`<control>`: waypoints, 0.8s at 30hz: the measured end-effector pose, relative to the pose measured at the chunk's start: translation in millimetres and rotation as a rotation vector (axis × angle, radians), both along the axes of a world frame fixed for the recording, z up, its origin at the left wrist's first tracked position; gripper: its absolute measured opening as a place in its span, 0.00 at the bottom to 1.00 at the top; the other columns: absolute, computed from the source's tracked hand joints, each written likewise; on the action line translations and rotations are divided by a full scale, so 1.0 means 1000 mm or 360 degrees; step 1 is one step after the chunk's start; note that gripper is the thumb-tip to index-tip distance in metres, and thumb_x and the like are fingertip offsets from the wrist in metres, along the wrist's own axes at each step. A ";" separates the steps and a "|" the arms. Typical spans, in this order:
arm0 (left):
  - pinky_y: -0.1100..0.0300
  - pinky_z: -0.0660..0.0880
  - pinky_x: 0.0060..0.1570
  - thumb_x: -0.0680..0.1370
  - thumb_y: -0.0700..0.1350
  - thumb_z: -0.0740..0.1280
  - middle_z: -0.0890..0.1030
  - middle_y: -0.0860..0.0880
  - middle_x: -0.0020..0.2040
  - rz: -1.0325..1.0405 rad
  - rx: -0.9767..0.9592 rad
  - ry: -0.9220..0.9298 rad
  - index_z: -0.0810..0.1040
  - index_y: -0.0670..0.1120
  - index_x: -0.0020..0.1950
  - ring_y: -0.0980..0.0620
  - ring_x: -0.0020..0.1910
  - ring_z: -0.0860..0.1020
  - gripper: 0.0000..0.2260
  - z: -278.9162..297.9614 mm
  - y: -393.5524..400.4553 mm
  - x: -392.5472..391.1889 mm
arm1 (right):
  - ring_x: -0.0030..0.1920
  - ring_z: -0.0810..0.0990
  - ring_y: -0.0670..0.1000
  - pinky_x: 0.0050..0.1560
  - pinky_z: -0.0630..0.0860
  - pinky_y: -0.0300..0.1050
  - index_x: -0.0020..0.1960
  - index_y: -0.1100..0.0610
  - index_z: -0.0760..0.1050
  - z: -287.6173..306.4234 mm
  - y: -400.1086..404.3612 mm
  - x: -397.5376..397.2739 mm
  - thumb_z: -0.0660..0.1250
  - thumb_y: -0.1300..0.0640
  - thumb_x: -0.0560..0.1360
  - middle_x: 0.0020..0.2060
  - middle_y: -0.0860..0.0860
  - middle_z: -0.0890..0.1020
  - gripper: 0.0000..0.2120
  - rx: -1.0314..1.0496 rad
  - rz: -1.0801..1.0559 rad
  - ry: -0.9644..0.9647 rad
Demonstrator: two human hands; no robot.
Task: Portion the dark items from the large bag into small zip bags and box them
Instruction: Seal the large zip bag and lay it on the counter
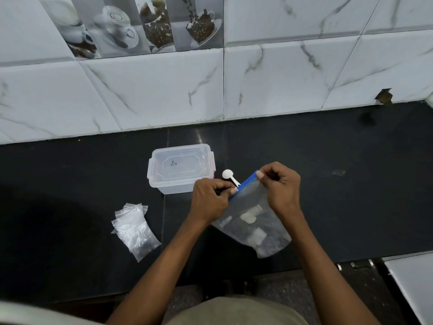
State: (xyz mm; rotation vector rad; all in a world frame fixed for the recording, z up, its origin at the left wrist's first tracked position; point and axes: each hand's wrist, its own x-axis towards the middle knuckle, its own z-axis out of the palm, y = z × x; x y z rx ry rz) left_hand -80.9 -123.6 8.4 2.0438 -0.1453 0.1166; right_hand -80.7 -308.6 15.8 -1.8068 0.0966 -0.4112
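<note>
Fingers (262, 175) of both hands pinch the large bag's (253, 221) blue top.

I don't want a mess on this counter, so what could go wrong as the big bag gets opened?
Both the left hand and the right hand pinch the blue zip strip of the large clear plastic bag; a sudden pull might scatter its dark contents. The small white plastic scoop lies right behind the strip and could get knocked.

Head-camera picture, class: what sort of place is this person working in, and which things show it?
Probably a home kitchen: a dark stone counter set against marbled wall tiles, some printed with coffee cups and beans, with a clear lidded food box and white measuring scoop on it.
</note>
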 end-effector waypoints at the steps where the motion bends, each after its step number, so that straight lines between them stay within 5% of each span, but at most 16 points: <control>1: 0.57 0.78 0.36 0.73 0.38 0.76 0.85 0.55 0.34 0.0007 0.0010 0.0033 0.89 0.46 0.43 0.53 0.34 0.83 0.04 -0.003 0.004 -0.001 | 0.34 0.74 0.43 0.37 0.72 0.39 0.36 0.60 0.79 0.002 -0.006 0.002 0.73 0.68 0.73 0.31 0.46 0.79 0.08 0.0013 -0.0044 -0.0003; 11: 0.56 0.83 0.43 0.75 0.38 0.75 0.87 0.52 0.37 0.0135 -0.0115 0.0336 0.88 0.46 0.43 0.51 0.39 0.85 0.03 -0.016 0.030 0.005 | 0.33 0.72 0.50 0.36 0.73 0.47 0.36 0.61 0.78 -0.011 -0.034 0.016 0.71 0.62 0.77 0.29 0.52 0.75 0.11 0.0213 -0.0294 0.0265; 14: 0.61 0.80 0.38 0.78 0.38 0.72 0.86 0.47 0.38 0.0228 -0.0507 0.0439 0.86 0.41 0.45 0.53 0.35 0.83 0.04 -0.017 0.023 0.007 | 0.33 0.72 0.52 0.35 0.74 0.50 0.38 0.57 0.76 -0.017 -0.030 0.017 0.68 0.53 0.80 0.31 0.54 0.75 0.13 0.0226 -0.0327 0.0326; 18: 0.52 0.83 0.44 0.80 0.44 0.69 0.86 0.42 0.49 0.0184 -0.1100 0.0931 0.81 0.41 0.56 0.48 0.43 0.84 0.09 -0.031 0.002 0.003 | 0.33 0.74 0.51 0.35 0.76 0.54 0.41 0.52 0.71 -0.026 -0.019 0.017 0.62 0.47 0.82 0.33 0.52 0.77 0.14 0.0161 -0.0380 0.0400; 24: 0.53 0.83 0.42 0.75 0.32 0.73 0.86 0.42 0.42 0.0036 -0.0827 0.1116 0.83 0.38 0.45 0.47 0.40 0.84 0.03 -0.054 -0.013 -0.017 | 0.27 0.76 0.46 0.32 0.76 0.47 0.45 0.57 0.72 -0.029 -0.018 0.016 0.61 0.51 0.84 0.34 0.51 0.78 0.13 0.0307 -0.0627 0.0451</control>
